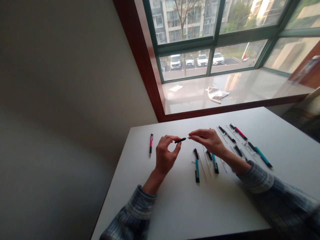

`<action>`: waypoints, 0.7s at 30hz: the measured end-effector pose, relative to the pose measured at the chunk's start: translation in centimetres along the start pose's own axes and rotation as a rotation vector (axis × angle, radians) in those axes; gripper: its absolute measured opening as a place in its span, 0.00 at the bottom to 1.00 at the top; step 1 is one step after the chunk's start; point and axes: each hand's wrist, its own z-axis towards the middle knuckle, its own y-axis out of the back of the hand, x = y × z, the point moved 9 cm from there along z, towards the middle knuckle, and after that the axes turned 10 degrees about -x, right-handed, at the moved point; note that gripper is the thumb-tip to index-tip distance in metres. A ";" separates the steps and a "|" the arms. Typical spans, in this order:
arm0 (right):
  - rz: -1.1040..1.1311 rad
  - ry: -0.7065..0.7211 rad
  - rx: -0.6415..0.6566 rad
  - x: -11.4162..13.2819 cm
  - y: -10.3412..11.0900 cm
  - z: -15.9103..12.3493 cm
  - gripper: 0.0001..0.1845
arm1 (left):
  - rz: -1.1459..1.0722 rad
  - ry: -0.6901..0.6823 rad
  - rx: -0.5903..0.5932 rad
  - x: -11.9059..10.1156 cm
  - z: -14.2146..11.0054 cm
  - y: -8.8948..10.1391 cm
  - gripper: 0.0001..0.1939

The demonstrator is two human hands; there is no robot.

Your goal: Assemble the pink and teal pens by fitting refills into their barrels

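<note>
Above a white table [190, 206], my left hand [165, 156] pinches a small black pen part [180, 140] between thumb and fingertips, its free end pointing right. My right hand [208, 140] is closed in a pinch on a tiny light-coloured piece [189, 136], too small to name, held just off the black part's tip. An assembled pink and black pen [151, 144] lies alone to the left of my left hand. Teal and black pens [197, 165] with thin white refills lie under and beside my right wrist.
Further pens and parts, pink [238, 131] and teal [260, 154], lie in a row at the table's right. Behind the table is a window sill [250, 90] with a crumpled cloth [216, 93]. A grey wall stands to the left; the table's left edge is close.
</note>
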 end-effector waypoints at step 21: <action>-0.451 0.307 0.049 2.1 -0.6 -1.0 0.11 | -0.004 -0.023 0.021 0.1 -0.2 -0.5 0.05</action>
